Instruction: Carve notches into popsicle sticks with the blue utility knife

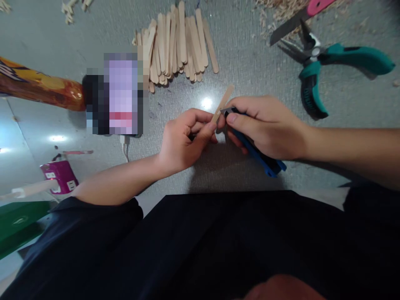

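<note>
Between the thumb and fingers of my left hand [189, 139] is a popsicle stick [225, 98], its free end slanting up and to the right. My right hand [265, 125] is closed around a blue utility knife [251, 148]. The knife's short metal blade lies against the stick, near where my left fingertips pinch it. Both hands are close together above the grey table. Beyond them lies a pile of popsicle sticks [175, 41], laid roughly side by side.
At the right are open teal-handled pliers [315, 54], a pink-handled saw [293, 25] and wood shavings [281, 6]. To the left are a blurred-out phone [121, 96] with a white cable, an orange-brown bottle [43, 85] and a purple power socket [61, 177].
</note>
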A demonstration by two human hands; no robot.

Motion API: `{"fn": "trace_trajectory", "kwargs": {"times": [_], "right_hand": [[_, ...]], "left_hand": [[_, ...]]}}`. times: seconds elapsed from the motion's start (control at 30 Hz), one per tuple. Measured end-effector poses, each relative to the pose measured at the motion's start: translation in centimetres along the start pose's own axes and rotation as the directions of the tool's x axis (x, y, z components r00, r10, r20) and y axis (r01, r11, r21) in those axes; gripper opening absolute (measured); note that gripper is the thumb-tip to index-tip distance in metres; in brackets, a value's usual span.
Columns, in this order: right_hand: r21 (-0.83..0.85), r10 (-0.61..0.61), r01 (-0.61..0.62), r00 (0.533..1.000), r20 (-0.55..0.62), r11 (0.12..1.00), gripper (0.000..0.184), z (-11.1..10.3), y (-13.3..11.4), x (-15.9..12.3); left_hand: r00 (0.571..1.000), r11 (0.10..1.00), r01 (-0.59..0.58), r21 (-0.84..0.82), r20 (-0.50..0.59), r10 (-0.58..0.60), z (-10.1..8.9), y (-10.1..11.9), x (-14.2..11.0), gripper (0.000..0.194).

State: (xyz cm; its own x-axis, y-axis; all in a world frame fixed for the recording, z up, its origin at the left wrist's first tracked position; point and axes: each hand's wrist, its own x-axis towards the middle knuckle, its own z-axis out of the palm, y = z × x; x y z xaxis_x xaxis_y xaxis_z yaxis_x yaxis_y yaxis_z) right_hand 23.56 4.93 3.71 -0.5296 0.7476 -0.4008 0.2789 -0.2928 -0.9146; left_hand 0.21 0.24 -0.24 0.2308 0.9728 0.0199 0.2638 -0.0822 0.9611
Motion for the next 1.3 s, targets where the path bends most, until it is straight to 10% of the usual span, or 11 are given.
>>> {"fn": "trace_trajectory", "kwargs": {"times": [0.97, 1.3], "right_hand": [[-0.056, 0.013, -0.01, 0.999, 0.044, 0.998, 0.04, -0.1, -0.67, 0.13], [-0.208, 0.025, -0.008, 0.997, 0.079, 0.978, 0.043, -0.28, -0.95, 0.14]], "left_hand": [[0.998, 0.999, 0.044, -0.017, 0.035, -0.043, 0.05, 0.1, -0.16, 0.051], [0.938, 0.85, -0.314, 0.422, -0.003, 0.348, -0.32, -0.04, -0.17, 0.028]]}}
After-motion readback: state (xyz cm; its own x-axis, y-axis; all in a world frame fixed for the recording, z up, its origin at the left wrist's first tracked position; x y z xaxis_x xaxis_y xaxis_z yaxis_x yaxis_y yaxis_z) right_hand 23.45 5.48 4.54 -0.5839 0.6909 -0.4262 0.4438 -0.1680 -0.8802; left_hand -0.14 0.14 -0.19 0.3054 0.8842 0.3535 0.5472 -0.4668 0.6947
